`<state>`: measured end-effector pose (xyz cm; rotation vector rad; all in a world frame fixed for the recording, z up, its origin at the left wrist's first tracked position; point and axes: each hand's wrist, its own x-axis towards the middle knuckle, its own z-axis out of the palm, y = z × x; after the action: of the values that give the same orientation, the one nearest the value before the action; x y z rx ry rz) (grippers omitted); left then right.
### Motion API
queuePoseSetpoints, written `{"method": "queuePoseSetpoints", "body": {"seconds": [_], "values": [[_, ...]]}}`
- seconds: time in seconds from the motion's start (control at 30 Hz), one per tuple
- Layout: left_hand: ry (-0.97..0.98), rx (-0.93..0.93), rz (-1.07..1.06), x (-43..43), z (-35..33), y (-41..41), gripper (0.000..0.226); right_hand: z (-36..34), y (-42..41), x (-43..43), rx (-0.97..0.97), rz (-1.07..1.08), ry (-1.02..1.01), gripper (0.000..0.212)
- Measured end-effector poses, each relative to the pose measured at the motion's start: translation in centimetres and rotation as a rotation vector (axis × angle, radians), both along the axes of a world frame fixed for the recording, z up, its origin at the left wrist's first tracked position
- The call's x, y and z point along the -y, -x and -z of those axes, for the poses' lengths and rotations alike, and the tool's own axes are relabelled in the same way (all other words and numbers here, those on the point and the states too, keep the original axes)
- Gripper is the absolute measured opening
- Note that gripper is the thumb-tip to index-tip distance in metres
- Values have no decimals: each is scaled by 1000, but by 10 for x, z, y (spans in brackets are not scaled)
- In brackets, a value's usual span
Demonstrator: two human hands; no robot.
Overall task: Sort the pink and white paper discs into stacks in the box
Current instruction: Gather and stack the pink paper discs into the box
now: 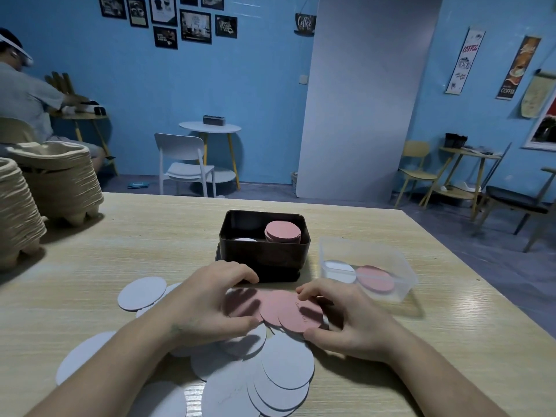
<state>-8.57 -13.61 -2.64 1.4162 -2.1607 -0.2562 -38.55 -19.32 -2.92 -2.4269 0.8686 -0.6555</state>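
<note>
Gripping overlapped matte pink paper discs (279, 308), left hand (207, 302) and right hand (352, 320) curl around their round edges.

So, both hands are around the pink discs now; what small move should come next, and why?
Probably press the pink discs together into one neat pile between the left hand and right hand. They lie fanned and overlapping on the table, and the dark box behind them already holds a pink stack on its right side.
</note>
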Motion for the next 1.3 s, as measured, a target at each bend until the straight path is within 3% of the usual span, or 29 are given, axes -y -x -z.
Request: {"method": "queuePoseSetpoints", "body": {"seconds": [0.2,0.37,0.6,0.77,1.3], "values": [[-12,40,29,8,7,24,64,1,-4,0,28,-23,-8,42],[-50,-83,29,9,11,23,67,3,-5,1,57,-15,-4,40],[26,-176,-32,1,3,9,41,3,-2,1,87,4,2,39],[87,-212,-28,1,3,15,33,2,-4,-1,89,-3,-12,36],[47,-295,62,1,9,31,51,3,-18,-1,189,-25,-68,42]]}}
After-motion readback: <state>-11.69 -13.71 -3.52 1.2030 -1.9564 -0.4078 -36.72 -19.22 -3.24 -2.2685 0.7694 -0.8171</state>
